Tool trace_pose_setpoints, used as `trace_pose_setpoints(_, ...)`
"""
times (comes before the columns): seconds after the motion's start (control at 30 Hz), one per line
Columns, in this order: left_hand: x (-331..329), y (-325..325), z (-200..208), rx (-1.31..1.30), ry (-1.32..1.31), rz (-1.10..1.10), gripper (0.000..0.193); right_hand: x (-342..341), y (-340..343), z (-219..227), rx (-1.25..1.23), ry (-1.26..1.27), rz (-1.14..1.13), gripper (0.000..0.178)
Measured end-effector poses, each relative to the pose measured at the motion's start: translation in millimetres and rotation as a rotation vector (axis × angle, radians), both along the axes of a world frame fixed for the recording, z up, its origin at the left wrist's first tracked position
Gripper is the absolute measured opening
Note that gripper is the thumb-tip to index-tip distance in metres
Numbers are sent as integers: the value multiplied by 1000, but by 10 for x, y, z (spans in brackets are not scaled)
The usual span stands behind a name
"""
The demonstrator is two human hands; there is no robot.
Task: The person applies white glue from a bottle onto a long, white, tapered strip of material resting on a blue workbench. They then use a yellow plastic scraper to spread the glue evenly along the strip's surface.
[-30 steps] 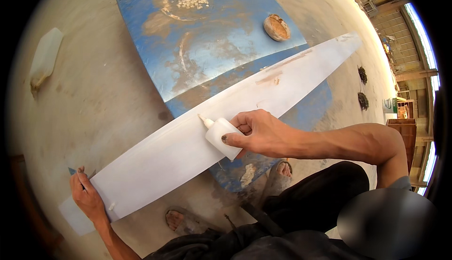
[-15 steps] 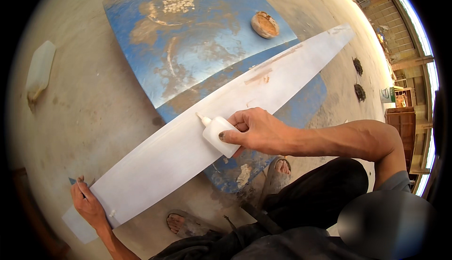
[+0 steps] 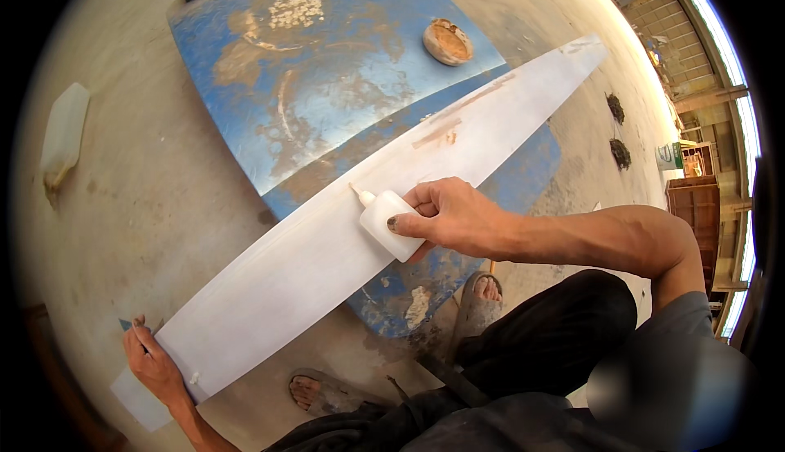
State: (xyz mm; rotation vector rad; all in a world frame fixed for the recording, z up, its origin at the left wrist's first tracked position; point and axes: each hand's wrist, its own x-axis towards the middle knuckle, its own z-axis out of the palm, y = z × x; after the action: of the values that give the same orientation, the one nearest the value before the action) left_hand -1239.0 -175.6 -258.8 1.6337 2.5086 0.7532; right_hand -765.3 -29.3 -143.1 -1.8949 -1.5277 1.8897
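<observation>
A long white tapered panel (image 3: 278,288) runs slantwise from the lower left to the upper right, its middle lying across a stained blue board (image 3: 343,100). My right hand (image 3: 450,219) grips a white squeeze bottle (image 3: 392,224), tilted so its narrow nozzle points at the panel's far edge. Whether the tip touches the surface, I cannot tell. At the panel's near left end, my left hand (image 3: 157,370) is closed around a thin flat blue-grey tool (image 3: 125,323), mostly hidden by the fingers. A small white dab (image 3: 195,377) sits on the panel beside that hand.
A round bowl of brownish material (image 3: 448,41) stands on the blue board's far right. Dried pale blobs (image 3: 296,10) stick to its far side. A translucent plastic jug (image 3: 65,129) lies on the floor at left. My sandalled feet are beneath the panel's near edge.
My right hand has carried the bottle a little up and to the right along the panel's far edge. My left hand keeps its place at the near end. The view has shifted slightly.
</observation>
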Motion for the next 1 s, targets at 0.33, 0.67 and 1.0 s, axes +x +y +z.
trace_pose_setpoints(0.33,-1,3,1,2,6,-1,33,137,-4,-17,41,20,-82,48)
trace_pose_setpoints(0.67,-43,-12,-18,-44,-12,15,36,228,15,-33,11,41,-136,49)
trace_pose_setpoints(1.0,6,5,64,-104,-24,42,38,384,21,-34,75,37,-229,52)
